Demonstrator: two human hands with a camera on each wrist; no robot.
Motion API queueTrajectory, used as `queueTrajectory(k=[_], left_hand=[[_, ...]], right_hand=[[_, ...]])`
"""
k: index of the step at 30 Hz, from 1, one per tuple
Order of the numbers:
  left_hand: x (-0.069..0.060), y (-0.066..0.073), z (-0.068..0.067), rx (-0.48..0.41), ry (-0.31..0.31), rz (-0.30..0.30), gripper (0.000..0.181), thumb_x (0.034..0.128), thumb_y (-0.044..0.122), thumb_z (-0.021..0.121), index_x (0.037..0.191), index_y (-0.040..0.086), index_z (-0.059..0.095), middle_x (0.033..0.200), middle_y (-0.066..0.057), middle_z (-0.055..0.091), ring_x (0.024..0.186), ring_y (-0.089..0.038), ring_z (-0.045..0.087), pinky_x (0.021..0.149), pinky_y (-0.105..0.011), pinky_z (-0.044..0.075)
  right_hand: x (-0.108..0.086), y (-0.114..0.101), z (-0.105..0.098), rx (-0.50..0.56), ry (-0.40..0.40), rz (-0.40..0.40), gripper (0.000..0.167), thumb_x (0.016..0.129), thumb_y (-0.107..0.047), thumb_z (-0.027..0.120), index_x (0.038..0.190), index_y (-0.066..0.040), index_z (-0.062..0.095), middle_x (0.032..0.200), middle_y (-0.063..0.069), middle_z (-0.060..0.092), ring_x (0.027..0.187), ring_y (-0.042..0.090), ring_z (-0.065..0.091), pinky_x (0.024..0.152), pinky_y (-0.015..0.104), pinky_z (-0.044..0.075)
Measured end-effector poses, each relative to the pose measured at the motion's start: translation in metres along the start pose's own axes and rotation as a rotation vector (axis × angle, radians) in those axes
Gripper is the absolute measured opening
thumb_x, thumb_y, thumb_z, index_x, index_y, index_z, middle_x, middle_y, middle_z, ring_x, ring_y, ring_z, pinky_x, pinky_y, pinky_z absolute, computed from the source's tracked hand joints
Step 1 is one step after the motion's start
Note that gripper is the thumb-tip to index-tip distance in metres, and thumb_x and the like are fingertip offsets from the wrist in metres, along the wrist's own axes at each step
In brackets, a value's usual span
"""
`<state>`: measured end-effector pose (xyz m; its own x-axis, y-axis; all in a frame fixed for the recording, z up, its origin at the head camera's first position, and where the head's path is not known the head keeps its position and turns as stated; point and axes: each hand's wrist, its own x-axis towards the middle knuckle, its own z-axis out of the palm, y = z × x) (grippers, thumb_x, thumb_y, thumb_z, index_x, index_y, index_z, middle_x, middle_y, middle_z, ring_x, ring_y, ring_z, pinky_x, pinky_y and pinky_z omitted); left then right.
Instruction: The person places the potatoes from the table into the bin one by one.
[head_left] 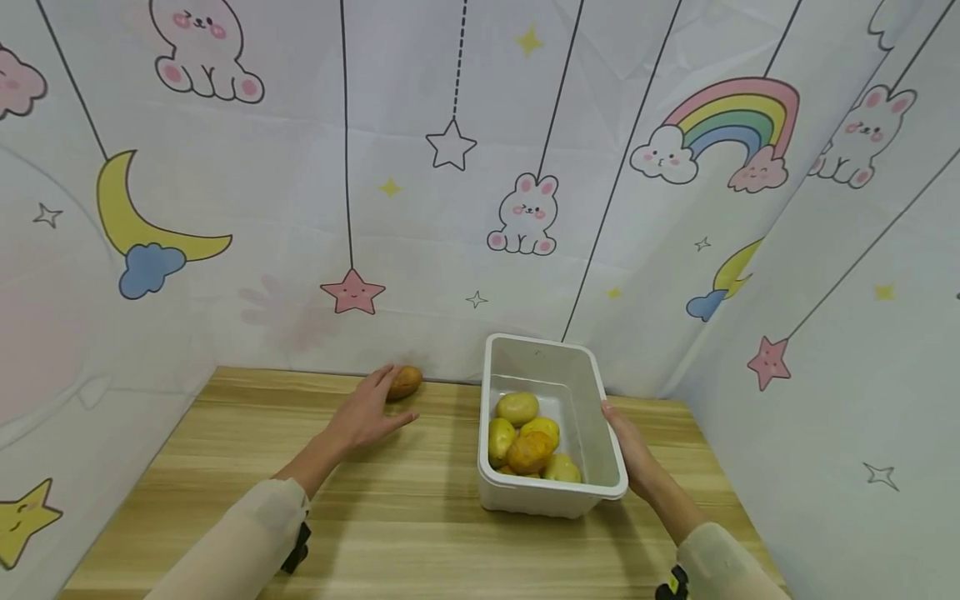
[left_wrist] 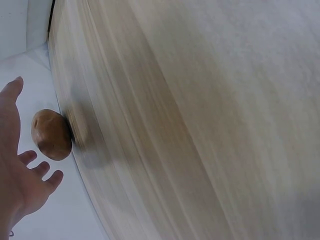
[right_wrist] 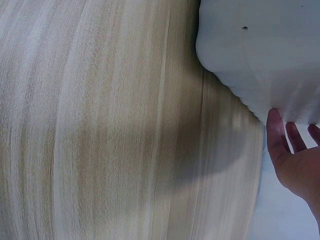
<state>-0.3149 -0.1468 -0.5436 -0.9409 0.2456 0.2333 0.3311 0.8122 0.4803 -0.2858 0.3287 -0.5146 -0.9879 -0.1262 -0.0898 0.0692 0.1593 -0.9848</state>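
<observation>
At the back edge of the table lies a brown potato (head_left: 406, 382). My left hand (head_left: 367, 414) reaches over beside it, thumb spread from the fingers. In the left wrist view, that hand (left_wrist: 22, 170) has loosely extended fingers around the near side of the potato (left_wrist: 52, 135), not closed on it. A white plastic bin (head_left: 536, 502) stands to the right, with several yellow and brownish potatoes (head_left: 517, 408) inside. My right hand (head_left: 632, 446) touches the bin's right side. The right wrist view shows its fingertips (right_wrist: 275, 120) resting against the bin wall (right_wrist: 255, 50).
The wood-grain table (head_left: 405, 533) ends at a white cloth wall (head_left: 420, 242) printed with rabbits, stars and a rainbow. Another cloth side (head_left: 825, 450) hangs to the right. The bin stands close to the back wall.
</observation>
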Motion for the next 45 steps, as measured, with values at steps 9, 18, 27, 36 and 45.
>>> queueTrajectory(k=[9, 18, 27, 36, 45], left_hand=[[0.001, -0.002, 0.004, -0.015, -0.008, 0.005, 0.092, 0.0972, 0.047, 0.076, 0.164, 0.001, 0.033, 0.164, -0.029, 0.036, 0.147, -0.051, 0.039, 0.112, -0.071, 0.038], [0.001, 0.0, 0.006, -0.001, -0.023, -0.002, 0.092, 0.0961, 0.046, 0.077, 0.162, -0.003, 0.036, 0.161, -0.029, 0.038, 0.146, -0.049, 0.041, 0.116, -0.066, 0.038], [-0.001, 0.003, 0.006, -0.015, -0.002, 0.028, 0.081, 0.0938, 0.036, 0.083, 0.156, -0.002, 0.048, 0.153, -0.023, 0.047, 0.138, -0.045, 0.05, 0.111, -0.063, 0.044], [0.0, 0.006, 0.009, -0.011, 0.019, 0.059, 0.068, 0.0912, 0.029, 0.087, 0.146, 0.002, 0.057, 0.14, -0.018, 0.055, 0.128, -0.039, 0.057, 0.105, -0.058, 0.051], [-0.001, 0.005, 0.016, -0.031, 0.023, 0.111, 0.075, 0.0895, 0.019, 0.088, 0.152, 0.001, 0.05, 0.143, -0.02, 0.054, 0.127, -0.041, 0.059, 0.105, -0.058, 0.051]], right_hand=[[-0.002, -0.002, 0.001, 0.013, -0.013, -0.003, 0.071, 0.115, -0.051, 0.03, 0.158, 0.005, 0.039, 0.149, 0.032, 0.051, 0.127, 0.036, 0.059, 0.097, 0.038, 0.055], [-0.002, -0.002, 0.001, 0.014, -0.009, -0.005, 0.071, 0.115, -0.05, 0.03, 0.156, 0.006, 0.041, 0.146, 0.033, 0.053, 0.123, 0.035, 0.061, 0.094, 0.037, 0.056], [-0.002, -0.001, 0.0, 0.006, -0.014, -0.012, 0.071, 0.115, -0.05, 0.03, 0.159, 0.005, 0.037, 0.15, 0.033, 0.05, 0.128, 0.034, 0.058, 0.096, 0.035, 0.055], [-0.001, 0.001, -0.001, 0.018, -0.029, -0.009, 0.07, 0.115, -0.05, 0.029, 0.16, 0.004, 0.036, 0.152, 0.033, 0.048, 0.13, 0.037, 0.056, 0.096, 0.036, 0.054], [0.0, 0.001, -0.002, 0.011, -0.055, -0.022, 0.072, 0.115, -0.051, 0.028, 0.16, 0.005, 0.036, 0.152, 0.033, 0.048, 0.13, 0.036, 0.057, 0.099, 0.039, 0.054]])
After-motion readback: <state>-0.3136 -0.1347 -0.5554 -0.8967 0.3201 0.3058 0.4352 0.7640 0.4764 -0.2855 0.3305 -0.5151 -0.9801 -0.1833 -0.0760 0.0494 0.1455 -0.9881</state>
